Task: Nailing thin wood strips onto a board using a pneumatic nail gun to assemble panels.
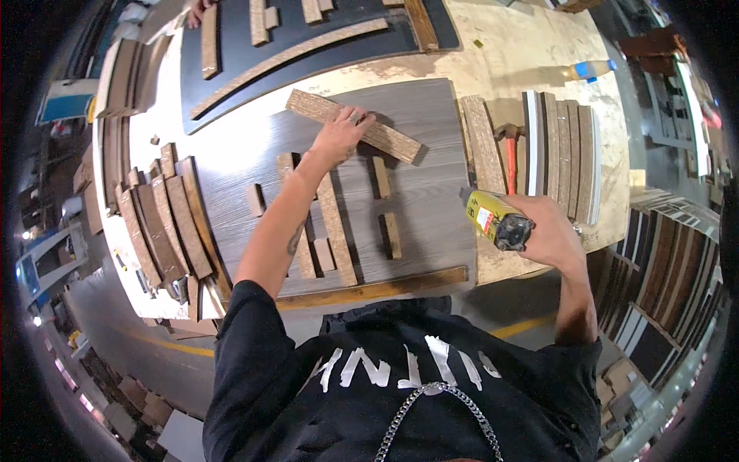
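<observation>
My left hand (344, 132) reaches over a dark grey wood-grain panel (431, 138). Its fingers grip a chipboard strip (394, 142) that lies slantwise near the panel's far edge. To the right, my right hand (550, 229) is wrapped round a yellow bottle (493, 212) with a dark, smudged end, tilted above the panel's right edge. Two long chipboard strips (339, 231) run across the panel beneath my left forearm, partly hidden by it. Short blocks (391, 235) stand or lie around them, and a brown wooden strip (377, 287) borders the near edge.
Beyond lies a dark panel (308, 38) with several strips, and another person's hand (202, 9) at its far left. Strip stacks (173, 223) flank the left side. On the right are a hammer (509, 150), more strips (570, 154) and a bottle with a blue label (591, 71).
</observation>
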Action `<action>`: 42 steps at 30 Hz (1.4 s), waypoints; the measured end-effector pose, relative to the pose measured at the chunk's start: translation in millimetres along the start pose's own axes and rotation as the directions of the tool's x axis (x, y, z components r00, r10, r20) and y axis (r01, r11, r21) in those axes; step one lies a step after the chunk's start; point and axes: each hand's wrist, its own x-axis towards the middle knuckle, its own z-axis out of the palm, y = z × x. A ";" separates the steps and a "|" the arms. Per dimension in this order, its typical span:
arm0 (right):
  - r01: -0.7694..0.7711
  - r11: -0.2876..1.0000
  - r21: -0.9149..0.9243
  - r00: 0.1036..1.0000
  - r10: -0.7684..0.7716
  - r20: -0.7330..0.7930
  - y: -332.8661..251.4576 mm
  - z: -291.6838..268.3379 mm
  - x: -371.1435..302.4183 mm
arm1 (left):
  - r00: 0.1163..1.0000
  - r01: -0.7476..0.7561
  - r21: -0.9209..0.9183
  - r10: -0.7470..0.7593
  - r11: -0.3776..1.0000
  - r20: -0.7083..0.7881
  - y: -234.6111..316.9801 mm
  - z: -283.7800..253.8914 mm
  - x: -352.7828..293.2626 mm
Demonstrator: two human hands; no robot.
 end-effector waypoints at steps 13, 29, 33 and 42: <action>-0.273 0.960 0.067 0.962 0.271 0.043 59.2 71.7 113.7 | 0.985 -0.151 -0.411 0.101 0.899 -0.140 22.1 33.5 36.7; -0.219 0.969 0.113 0.976 0.216 0.037 59.0 86.2 142.8 | 0.980 -0.162 -0.421 0.096 0.893 -0.173 23.7 44.0 35.0; -0.180 0.973 0.142 0.983 0.183 -0.005 60.8 89.8 143.6 | 0.973 -0.193 -0.417 0.119 0.888 -0.198 22.9 45.1 37.5; -0.223 0.969 0.108 0.975 0.222 0.027 47.4 86.6 149.6 | 0.970 -0.186 -0.426 0.097 0.885 -0.223 22.3 49.0 34.9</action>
